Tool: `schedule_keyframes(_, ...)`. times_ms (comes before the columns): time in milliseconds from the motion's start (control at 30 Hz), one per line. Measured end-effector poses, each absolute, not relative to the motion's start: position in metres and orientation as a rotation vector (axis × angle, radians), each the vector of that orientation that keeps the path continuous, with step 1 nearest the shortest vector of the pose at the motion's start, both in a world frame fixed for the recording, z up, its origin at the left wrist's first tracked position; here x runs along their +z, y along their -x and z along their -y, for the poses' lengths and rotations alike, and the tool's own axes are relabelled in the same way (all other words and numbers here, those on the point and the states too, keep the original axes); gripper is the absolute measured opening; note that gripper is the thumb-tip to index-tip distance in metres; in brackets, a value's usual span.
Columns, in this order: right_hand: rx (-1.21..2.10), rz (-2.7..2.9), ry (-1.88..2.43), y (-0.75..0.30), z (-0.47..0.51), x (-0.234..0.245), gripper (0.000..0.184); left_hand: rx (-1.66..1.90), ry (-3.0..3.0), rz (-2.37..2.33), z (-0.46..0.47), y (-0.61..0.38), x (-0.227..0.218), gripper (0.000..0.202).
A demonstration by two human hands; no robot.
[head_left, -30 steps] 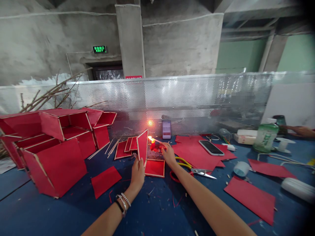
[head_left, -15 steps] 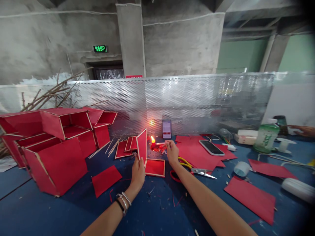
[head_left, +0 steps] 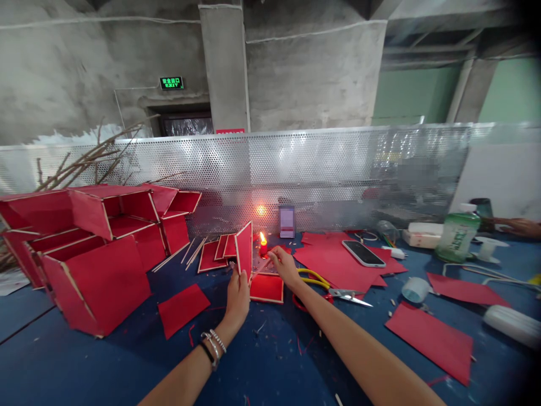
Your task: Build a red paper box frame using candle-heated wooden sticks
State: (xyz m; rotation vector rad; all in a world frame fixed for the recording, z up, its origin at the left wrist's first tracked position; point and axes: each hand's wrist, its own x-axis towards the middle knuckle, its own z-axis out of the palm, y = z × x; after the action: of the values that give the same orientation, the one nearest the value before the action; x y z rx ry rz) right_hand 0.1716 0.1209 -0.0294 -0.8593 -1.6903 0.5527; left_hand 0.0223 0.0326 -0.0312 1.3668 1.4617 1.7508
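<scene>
My left hand [head_left: 238,296] grips an upright red panel [head_left: 244,248] edged with thin wooden strips. This panel stands along the left side of a second red framed panel [head_left: 267,288] that lies flat on the table. My right hand [head_left: 285,267] pinches a thin pale stick [head_left: 261,269], slanting down to the left toward where the two panels meet. Whether its tip touches them I cannot tell. Just behind the right fingers burns a small red candle [head_left: 264,248]. Several smaller framed red panels [head_left: 213,255] lie behind my left hand.
Red open boxes [head_left: 105,276] are stacked at the left, with loose sticks [head_left: 192,254] beside them. Yellow-and-red-handled scissors [head_left: 338,293] lie right of my right hand. Red sheets [head_left: 325,259], a phone [head_left: 363,254] and a green bottle [head_left: 459,234] are farther right. Another person's hand [head_left: 522,227] shows at the edge.
My right hand has moved left and slightly down, carrying the pale stick from beside the candle flame to the corner between the panels. My left hand and its panel stay nearly still.
</scene>
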Motion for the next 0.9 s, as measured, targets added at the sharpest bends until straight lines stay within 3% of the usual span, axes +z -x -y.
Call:
schedule_keyframes(467, 0.459, 1.745, 0.867, -0.1707, -0.124, -0.034, 0.029, 1.754, -1.375, -1.443, -0.0313, -0.0235, -0.0294, 0.036)
schedule_keyframes(733, 0.768, 1.772, 0.78, -0.1634, -0.1191, -0.0327, 0.019, 1.73, -1.38, -1.449, -0.0322, -0.0231, -0.0302, 0.036)
schedule_keyframes(900, 0.592, 1.906, 0.799, -0.1653, -0.1218, -0.0349, 0.021, 1.719, -1.399, -1.444, -0.0342, -0.0222, -0.0331, 0.037)
